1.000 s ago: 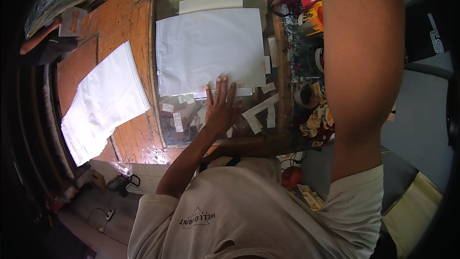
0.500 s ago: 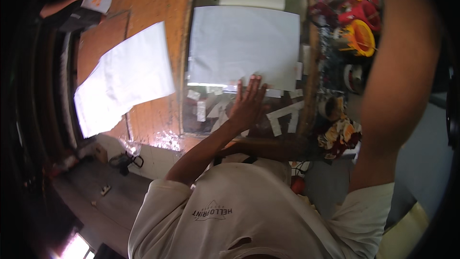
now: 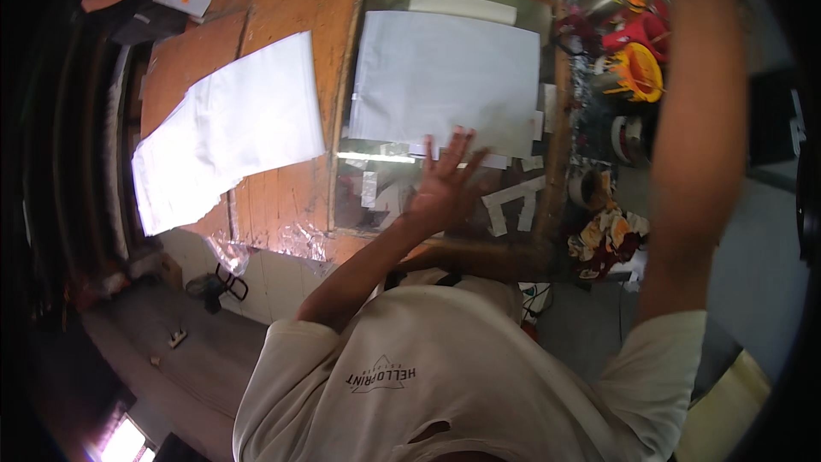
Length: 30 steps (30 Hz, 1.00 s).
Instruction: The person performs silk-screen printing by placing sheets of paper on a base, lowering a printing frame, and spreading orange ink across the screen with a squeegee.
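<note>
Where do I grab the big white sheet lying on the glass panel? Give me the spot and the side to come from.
Probably the lower-left corner of the white sheet, from the near edge. It lies flat on the glass panel, so only an edge can be pinched up; tape strips crowd the lower right, and the left hand rests spread on the lower edge.

A stack of white sheets was laid on the orange wooden tabletop, left of the glass panel. Red and yellow containers and rolls of tape were crowded along the right edge, and a crumpled patterned cloth was heaped below them
</note>
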Each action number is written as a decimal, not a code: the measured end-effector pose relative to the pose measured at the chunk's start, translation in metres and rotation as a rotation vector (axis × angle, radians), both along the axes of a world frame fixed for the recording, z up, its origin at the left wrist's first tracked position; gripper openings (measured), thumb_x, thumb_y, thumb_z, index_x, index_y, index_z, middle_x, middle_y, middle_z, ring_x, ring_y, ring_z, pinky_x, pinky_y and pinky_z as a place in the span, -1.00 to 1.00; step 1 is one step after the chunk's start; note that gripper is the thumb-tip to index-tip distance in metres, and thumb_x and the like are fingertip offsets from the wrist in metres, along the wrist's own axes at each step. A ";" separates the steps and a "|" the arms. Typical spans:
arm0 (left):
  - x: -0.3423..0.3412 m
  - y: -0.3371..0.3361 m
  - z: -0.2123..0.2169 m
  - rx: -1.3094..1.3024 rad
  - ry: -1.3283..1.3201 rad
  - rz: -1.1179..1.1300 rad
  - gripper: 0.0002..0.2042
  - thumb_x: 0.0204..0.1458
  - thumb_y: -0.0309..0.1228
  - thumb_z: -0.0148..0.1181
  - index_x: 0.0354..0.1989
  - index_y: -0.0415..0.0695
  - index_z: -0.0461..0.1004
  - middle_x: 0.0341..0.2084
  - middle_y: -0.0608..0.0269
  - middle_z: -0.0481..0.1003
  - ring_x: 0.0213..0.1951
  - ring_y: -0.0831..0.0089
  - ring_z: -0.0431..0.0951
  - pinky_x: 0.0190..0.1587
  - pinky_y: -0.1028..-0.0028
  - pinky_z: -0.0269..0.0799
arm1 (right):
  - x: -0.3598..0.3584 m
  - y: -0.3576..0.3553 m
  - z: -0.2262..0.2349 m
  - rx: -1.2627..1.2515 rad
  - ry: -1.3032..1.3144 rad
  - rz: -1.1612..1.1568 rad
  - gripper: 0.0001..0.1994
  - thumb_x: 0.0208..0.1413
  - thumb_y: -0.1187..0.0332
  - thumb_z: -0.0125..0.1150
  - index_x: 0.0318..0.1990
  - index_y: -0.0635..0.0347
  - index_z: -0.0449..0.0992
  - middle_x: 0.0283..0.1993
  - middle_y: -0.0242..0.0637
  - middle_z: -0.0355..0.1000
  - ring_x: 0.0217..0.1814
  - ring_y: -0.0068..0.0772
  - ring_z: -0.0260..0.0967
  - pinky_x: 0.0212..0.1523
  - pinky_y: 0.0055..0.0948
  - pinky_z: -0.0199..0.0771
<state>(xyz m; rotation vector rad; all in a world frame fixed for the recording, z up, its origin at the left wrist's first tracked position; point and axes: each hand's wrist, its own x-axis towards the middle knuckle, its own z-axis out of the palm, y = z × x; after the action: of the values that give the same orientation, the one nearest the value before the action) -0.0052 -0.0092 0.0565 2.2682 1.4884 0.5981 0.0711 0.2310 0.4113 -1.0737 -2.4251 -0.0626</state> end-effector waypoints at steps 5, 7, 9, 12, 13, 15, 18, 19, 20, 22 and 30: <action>-0.050 -0.009 0.104 -0.167 -1.090 0.435 -0.37 0.31 -0.17 0.07 0.46 -0.19 0.11 0.40 -0.05 0.24 0.46 0.10 0.15 0.47 -0.03 -0.05 | -0.011 -0.085 -0.092 0.098 0.110 0.000 -0.70 0.28 0.11 0.14 -0.06 0.12 0.57 -0.40 -0.21 0.43 -0.36 -0.26 0.37 -0.23 -0.21 0.32; -0.051 -0.022 0.123 -0.206 -1.491 0.481 -0.30 0.31 0.05 0.02 0.45 -0.17 0.10 0.36 -0.02 0.27 0.42 0.07 0.22 0.43 -0.02 0.06 | 0.000 -0.124 -0.158 0.217 0.140 -0.044 -0.58 0.21 0.11 0.23 0.16 0.06 0.52 -0.31 -0.16 0.37 -0.22 -0.13 0.39 -0.11 -0.02 0.27; -0.055 -0.056 0.131 -0.562 -2.024 0.506 -0.35 0.30 -0.02 0.07 0.42 -0.20 0.14 0.34 0.01 0.30 0.44 0.10 0.17 0.39 -0.01 0.10 | 0.006 -0.168 -0.196 -0.046 -0.009 -0.056 -0.45 0.08 0.33 0.29 0.28 0.07 0.41 -0.24 -0.19 0.34 -0.13 -0.14 0.35 -0.04 -0.06 0.21; -0.061 -0.064 0.071 -0.939 -1.802 0.862 -0.45 0.31 0.10 0.01 0.24 -0.09 0.29 0.20 0.06 0.38 0.36 0.14 0.29 0.36 -0.21 0.05 | 0.007 -0.188 -0.281 -0.123 -0.185 -0.129 -0.38 -0.01 0.44 0.29 0.29 0.05 0.36 -0.23 -0.24 0.33 -0.09 -0.20 0.34 -0.04 -0.09 0.20; -0.062 -0.065 0.046 -0.967 -1.778 0.901 -0.46 0.31 0.09 0.01 0.23 -0.09 0.29 0.21 0.06 0.36 0.37 0.17 0.28 0.37 -0.22 0.01 | 0.006 -0.187 -0.302 -0.132 -0.164 -0.131 -0.39 0.00 0.44 0.28 0.29 0.04 0.36 -0.23 -0.25 0.32 -0.08 -0.21 0.33 -0.04 -0.09 0.20; -0.064 -0.061 0.014 -1.022 -1.732 0.982 -0.47 0.32 0.09 0.00 0.22 -0.09 0.29 0.24 0.06 0.34 0.37 0.23 0.27 0.38 -0.26 -0.06 | 0.004 -0.179 -0.325 -0.149 -0.126 -0.131 -0.41 0.02 0.45 0.26 0.29 0.03 0.37 -0.21 -0.26 0.31 -0.06 -0.22 0.32 -0.04 -0.11 0.20; -0.059 -0.061 0.008 -1.011 -1.719 1.027 -0.47 0.32 0.07 -0.01 0.20 -0.13 0.30 0.22 0.06 0.37 0.37 0.26 0.28 0.38 -0.27 -0.12 | 0.009 -0.185 -0.334 -0.231 -0.046 -0.124 -0.40 0.05 0.47 0.22 0.32 0.03 0.35 -0.20 -0.26 0.32 -0.07 -0.22 0.32 -0.06 -0.08 0.20; -0.058 -0.062 0.006 -1.004 -1.719 1.070 -0.48 0.32 0.07 -0.02 0.18 -0.14 0.31 0.22 0.06 0.37 0.37 0.26 0.28 0.38 -0.25 -0.10 | 0.009 -0.190 -0.337 -0.228 -0.060 -0.108 -0.39 0.06 0.48 0.21 0.33 0.02 0.34 -0.21 -0.25 0.32 -0.07 -0.21 0.32 -0.03 -0.04 0.20; -0.057 -0.065 0.001 -0.999 -1.718 1.112 -0.48 0.32 0.07 -0.02 0.16 -0.15 0.32 0.22 0.05 0.37 0.37 0.26 0.28 0.37 -0.24 -0.08 | 0.011 -0.197 -0.340 -0.226 -0.074 -0.094 -0.38 0.06 0.49 0.20 0.35 0.02 0.33 -0.21 -0.25 0.33 -0.07 -0.21 0.33 -0.01 -0.01 0.20; -0.056 -0.070 -0.005 -0.995 -1.731 1.140 -0.49 0.33 0.07 -0.02 0.12 -0.16 0.34 0.23 0.04 0.36 0.37 0.25 0.28 0.36 -0.20 -0.03 | 0.010 -0.198 -0.346 -0.183 -0.072 -0.085 -0.36 0.06 0.52 0.19 0.37 0.01 0.32 -0.22 -0.25 0.34 -0.07 -0.19 0.34 0.07 0.10 0.18; -0.058 -0.053 0.016 -1.032 -1.712 1.088 -0.53 0.30 0.10 -0.01 0.00 -0.10 0.37 0.05 0.08 0.39 0.32 0.21 0.31 0.27 -0.11 0.13 | -0.007 -0.101 -0.355 -0.134 -0.052 -0.136 -0.29 0.07 0.57 0.21 0.43 -0.14 0.29 -0.14 -0.22 0.39 0.07 -0.20 0.39 0.35 0.41 -0.07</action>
<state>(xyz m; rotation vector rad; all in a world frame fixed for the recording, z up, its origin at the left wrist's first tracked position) -0.0631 -0.0626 0.0723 -0.2496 1.1998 1.1222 0.0640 0.1295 0.0566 -1.3115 -2.4277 0.0275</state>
